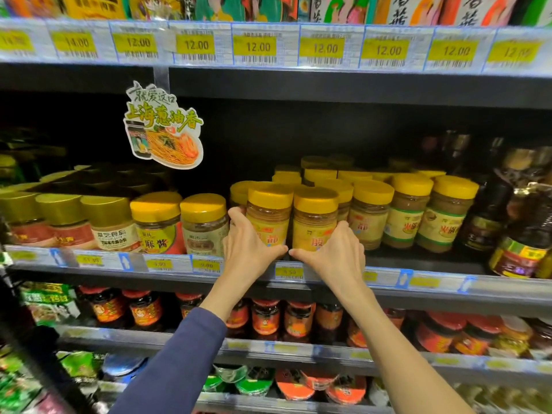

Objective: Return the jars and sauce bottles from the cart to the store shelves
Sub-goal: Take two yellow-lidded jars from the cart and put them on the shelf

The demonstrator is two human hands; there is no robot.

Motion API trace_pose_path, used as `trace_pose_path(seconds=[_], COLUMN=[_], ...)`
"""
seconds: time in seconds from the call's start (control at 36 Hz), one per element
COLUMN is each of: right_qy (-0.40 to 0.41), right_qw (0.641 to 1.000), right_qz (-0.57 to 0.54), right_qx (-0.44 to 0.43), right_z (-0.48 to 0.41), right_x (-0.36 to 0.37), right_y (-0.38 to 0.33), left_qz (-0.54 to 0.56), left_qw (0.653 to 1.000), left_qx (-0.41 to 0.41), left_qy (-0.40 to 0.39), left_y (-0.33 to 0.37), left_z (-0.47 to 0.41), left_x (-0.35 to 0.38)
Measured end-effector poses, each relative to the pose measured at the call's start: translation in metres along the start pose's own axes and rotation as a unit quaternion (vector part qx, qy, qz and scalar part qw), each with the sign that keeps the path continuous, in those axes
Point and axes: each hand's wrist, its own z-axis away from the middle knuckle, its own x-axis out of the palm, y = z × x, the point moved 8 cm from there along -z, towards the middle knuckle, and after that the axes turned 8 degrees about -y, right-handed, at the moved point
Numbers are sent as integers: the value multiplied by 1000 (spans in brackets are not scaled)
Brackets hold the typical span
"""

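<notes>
The middle shelf (pixel 418 282) carries rows of yellow-lidded jars. At its near edge, the left hand (pixel 248 246) wraps the left jar (pixel 268 216) and the right hand (pixel 334 252) wraps the right jar (pixel 313 222), thumbs nearly touching below.

Supermarket aisle, shot close up against dark metal shelving (pixel 328 88) with a black back panel. Top rail (pixel 268 46) lined with yellow price tags, mostly reading 12.00, under a row of bright colourful packets (pixel 403 8). Cardboard promo sign (pixel 162 127) with green Chinese lettering and a noodle picture hanging from a clear clip. Smaller, blurrier yellow tags on the lower rail (pixel 167 264). Red-lidded chilli jars (pixel 268 318) one level down, green and orange tubs (pixel 286 383) below that. Dim inside the shelf bays, brighter up top.
</notes>
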Motion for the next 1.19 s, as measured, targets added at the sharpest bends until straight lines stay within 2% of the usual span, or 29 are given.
trace_pose_path(seconds=[0.28, 0.61, 0.83, 0.94, 1.19], right_qy=[0, -85, -160, -161, -109], right_qw=[999, 995, 987, 987, 993], right_qz=[38, 47, 3, -9, 41], right_qx=[24, 9, 3, 5, 23], right_z=[2, 3, -3, -4, 1], right_x=[-2, 4, 13, 13, 11], right_y=[-2, -8, -3, -2, -9], left_qz=[-50, -114, -108, -77, -90], left_qw=[998, 991, 989, 990, 992], left_qx=[2, -38, -63, -60, -73], left_qy=[-24, -55, -82, -100, -58], left_y=[1, -4, -8, -8, -7], left_z=[0, 4, 7, 6, 12], left_x=[2, 2, 1, -1, -10])
